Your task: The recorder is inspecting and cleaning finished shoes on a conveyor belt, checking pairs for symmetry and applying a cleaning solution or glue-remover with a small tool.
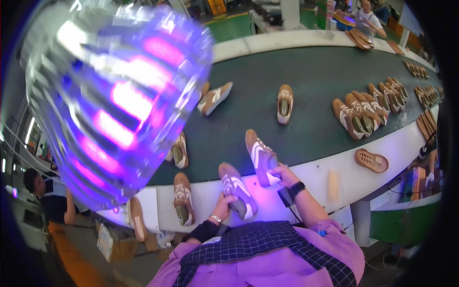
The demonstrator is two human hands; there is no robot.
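My left hand (224,204) grips the heel of a tan sneaker with white stripes (237,189), which lies on the white rim of the conveyor. My right hand (283,174), with a dark watch at the wrist, holds a second matching sneaker (259,155) by its heel end; it sits tilted across the edge of the dark green belt (311,71). Both shoes are washed in purple light from the lamp above.
A large glowing purple lamp (114,105) fills the upper left. More tan sneakers lie on the belt, one (285,103) at centre and a row (366,112) at right. A loose sole (371,160) rests on the white rim. Another person (43,193) sits at left, another stands far back.
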